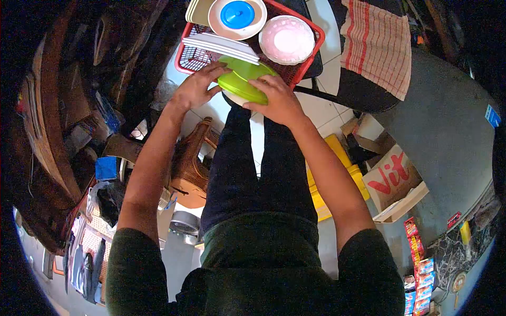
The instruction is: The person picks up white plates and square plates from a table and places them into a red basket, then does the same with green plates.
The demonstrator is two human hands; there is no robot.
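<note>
At the near edge of a red plastic basket (180, 64), a round lime-green plastic dish (243, 84) is tilted between my two hands. My left hand (199, 88) grips its left rim, fingers over the top and thumb below. On the opposite side, my right hand (278, 101) has its fingers bent over the right rim. A paler edge shows beneath the green dish. Just beyond it in the basket stand white flat pieces (224, 46) on edge. Farther back lie a pink-and-white scalloped plate (288, 40) and a pale bowl (215, 22) with a blue lid (237, 14) on it.
A striped cloth (377, 47) hangs at the right over a dark surface. Below it are a cardboard box (396, 176) with red lettering and a yellow plastic item (321, 197). A brown woven chair (192, 168) stands left of my legs. Hanging sachets (421, 279) are at lower right.
</note>
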